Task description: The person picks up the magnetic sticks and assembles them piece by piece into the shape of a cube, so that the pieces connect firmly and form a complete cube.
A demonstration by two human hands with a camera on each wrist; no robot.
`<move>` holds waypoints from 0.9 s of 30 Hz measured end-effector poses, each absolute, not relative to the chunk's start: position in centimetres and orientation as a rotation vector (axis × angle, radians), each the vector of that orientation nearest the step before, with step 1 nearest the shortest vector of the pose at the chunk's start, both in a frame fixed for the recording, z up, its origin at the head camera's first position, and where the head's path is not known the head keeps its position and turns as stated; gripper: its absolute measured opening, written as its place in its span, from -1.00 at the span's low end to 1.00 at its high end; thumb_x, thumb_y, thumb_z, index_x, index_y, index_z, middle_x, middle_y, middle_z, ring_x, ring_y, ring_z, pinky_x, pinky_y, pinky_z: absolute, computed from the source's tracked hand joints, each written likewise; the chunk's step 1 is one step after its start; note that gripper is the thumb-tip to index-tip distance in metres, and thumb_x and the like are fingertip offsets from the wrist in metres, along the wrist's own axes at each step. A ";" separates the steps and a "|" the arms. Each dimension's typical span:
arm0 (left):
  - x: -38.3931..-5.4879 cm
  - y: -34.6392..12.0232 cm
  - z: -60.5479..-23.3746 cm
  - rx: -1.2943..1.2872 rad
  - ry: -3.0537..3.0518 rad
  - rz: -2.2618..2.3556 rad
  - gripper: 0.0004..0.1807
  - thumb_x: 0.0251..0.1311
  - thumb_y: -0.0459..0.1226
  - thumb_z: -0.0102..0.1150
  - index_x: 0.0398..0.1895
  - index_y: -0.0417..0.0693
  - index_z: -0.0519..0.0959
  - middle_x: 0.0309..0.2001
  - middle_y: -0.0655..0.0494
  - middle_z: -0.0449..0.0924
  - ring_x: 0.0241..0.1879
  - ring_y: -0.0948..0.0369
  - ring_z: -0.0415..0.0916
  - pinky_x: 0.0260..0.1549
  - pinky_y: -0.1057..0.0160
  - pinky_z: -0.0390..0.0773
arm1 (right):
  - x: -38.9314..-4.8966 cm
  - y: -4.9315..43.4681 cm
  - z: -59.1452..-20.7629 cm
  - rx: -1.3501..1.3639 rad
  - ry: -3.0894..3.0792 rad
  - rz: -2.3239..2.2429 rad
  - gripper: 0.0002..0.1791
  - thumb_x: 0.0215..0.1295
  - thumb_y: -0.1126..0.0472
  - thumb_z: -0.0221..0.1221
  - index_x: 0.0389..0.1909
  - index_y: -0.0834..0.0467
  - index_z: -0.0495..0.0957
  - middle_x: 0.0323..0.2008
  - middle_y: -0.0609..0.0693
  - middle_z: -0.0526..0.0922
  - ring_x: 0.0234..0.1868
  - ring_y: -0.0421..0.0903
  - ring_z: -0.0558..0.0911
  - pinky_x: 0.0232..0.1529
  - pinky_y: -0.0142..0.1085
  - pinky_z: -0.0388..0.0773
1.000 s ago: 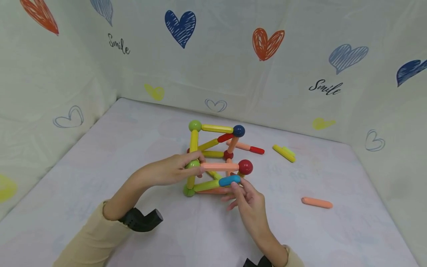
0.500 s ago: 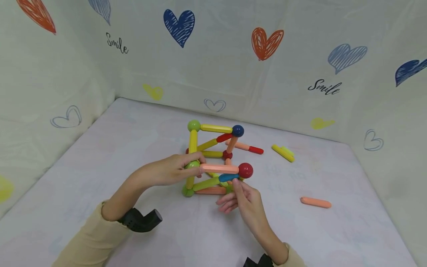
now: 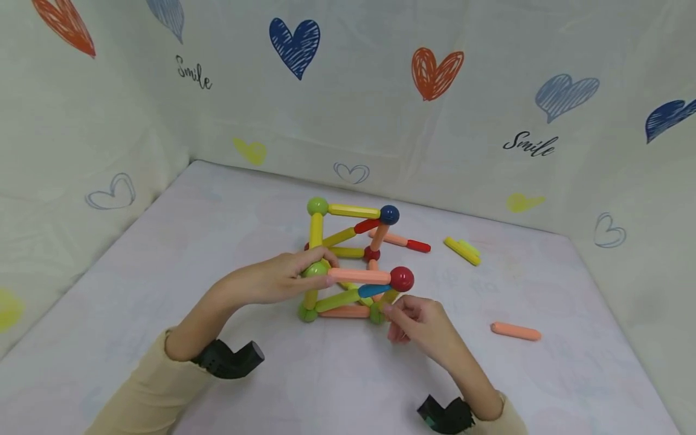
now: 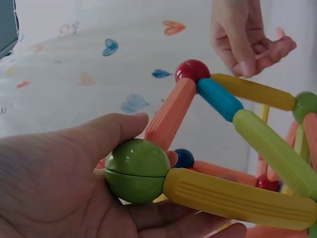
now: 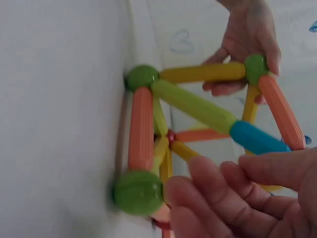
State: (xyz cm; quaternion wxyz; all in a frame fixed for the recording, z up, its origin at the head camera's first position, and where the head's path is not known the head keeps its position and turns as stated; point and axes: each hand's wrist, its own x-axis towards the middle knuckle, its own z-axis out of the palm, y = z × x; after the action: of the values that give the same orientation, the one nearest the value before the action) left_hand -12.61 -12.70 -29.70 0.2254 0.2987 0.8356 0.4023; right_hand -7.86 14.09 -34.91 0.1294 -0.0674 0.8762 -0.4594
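A frame of coloured magnetic rods and balls stands on the table. My left hand (image 3: pixel 274 279) grips its green ball (image 4: pixel 137 171), thumb above and fingers below. From that ball a salmon rod (image 3: pixel 359 276) runs to a red ball (image 3: pixel 402 279). A blue rod (image 4: pixel 218 99) meets the red ball and lines up end to end with a lime rod (image 4: pixel 272 148), making a diagonal. My right hand (image 3: pixel 426 326), fingers loosely bent, is beside the lower right green ball (image 5: pixel 138 192). In the left wrist view it appears apart from the yellow rod (image 4: pixel 255 91) and holds nothing visible.
Behind the frame lie a salmon and a red rod (image 3: pixel 418 246) end to end. Two yellowish rods (image 3: pixel 462 251) lie further right. A loose salmon rod (image 3: pixel 515 331) is right of my right hand. A printed cloth wall (image 3: pixel 380 133) rises behind the table.
My right hand has let go of the blue rod, whose end moved up to the red ball. That hand then drew away to the right. My left hand stays on the green ball.
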 end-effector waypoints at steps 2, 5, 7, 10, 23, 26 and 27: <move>-12.7 -12.8 -29.5 0.803 2.329 1.095 -0.56 0.25 0.00 0.05 0.12 0.10 0.28 -0.42 0.08 0.31 -0.37 0.15 0.31 -0.48 0.27 0.28 | -8.3 14.8 -34.9 -0.203 2.613 -1.236 -0.75 0.25 0.11 0.16 -0.26 0.24 0.49 -0.50 0.00 0.60 -0.49 -0.14 0.56 -0.47 -0.40 0.54; -12.7 -13.1 -29.3 0.802 2.384 1.075 -0.46 0.18 -0.01 0.15 0.18 0.10 0.26 -0.27 0.09 0.45 -0.25 0.16 0.41 -0.31 0.24 0.45 | -8.9 15.4 -35.4 -0.265 2.667 -1.157 -0.69 0.22 0.16 0.20 -0.07 0.19 0.43 -0.31 0.02 0.59 -0.32 -0.12 0.56 -0.36 -0.35 0.55; -12.7 -13.4 -29.2 0.826 2.421 1.062 -0.48 0.13 -0.05 0.22 0.13 0.08 0.32 -0.21 0.13 0.50 -0.20 0.19 0.45 -0.20 0.21 0.52 | -9.3 15.7 -36.0 -0.348 2.668 -1.143 -0.60 0.21 0.16 0.21 0.05 0.16 0.40 -0.17 0.05 0.58 -0.19 -0.07 0.57 -0.27 -0.32 0.57; -12.6 -13.7 -29.0 0.871 2.458 1.049 -0.58 0.09 -0.15 0.28 0.01 0.05 0.42 -0.20 0.18 0.56 -0.20 0.23 0.49 -0.12 0.21 0.54 | -9.6 15.8 -36.9 -0.467 2.652 -1.137 -0.57 0.21 0.18 0.21 0.09 0.17 0.42 -0.10 0.07 0.59 -0.12 -0.02 0.58 -0.22 -0.35 0.56; -12.6 -14.3 -28.4 0.880 2.537 1.068 -0.64 0.08 -0.29 0.28 -0.02 0.01 0.50 -0.14 0.11 0.57 -0.15 0.15 0.52 -0.11 0.16 0.57 | -8.8 14.9 -36.5 -0.625 2.653 -0.973 -0.71 0.14 0.10 0.27 -0.13 0.11 0.57 -0.30 -0.11 0.66 -0.29 -0.22 0.56 -0.25 -0.42 0.54; -12.8 -14.2 -28.5 0.876 2.550 1.090 -0.64 0.09 -0.33 0.25 0.00 0.00 0.50 -0.11 0.11 0.57 -0.11 0.12 0.52 -0.08 0.13 0.55 | -8.1 14.2 -36.1 -0.653 2.620 -0.940 -0.68 0.15 0.04 0.26 -0.10 0.08 0.58 -0.29 -0.16 0.66 -0.30 -0.27 0.54 -0.24 -0.43 0.53; -12.8 -14.2 -28.6 0.874 2.552 1.099 -0.63 0.09 -0.34 0.25 0.00 0.01 0.51 -0.09 0.11 0.58 -0.10 0.12 0.51 -0.07 0.12 0.54 | -7.8 13.8 -36.1 -0.660 2.617 -0.926 -0.69 0.14 0.02 0.26 -0.11 0.06 0.59 -0.30 -0.18 0.65 -0.31 -0.30 0.53 -0.24 -0.44 0.53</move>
State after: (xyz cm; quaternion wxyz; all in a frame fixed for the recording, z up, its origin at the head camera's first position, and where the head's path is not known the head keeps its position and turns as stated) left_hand -12.82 -14.18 -28.56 0.1141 0.2982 0.8703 0.3750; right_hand -7.77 13.85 -36.10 0.1435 -0.2288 0.9077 -0.3211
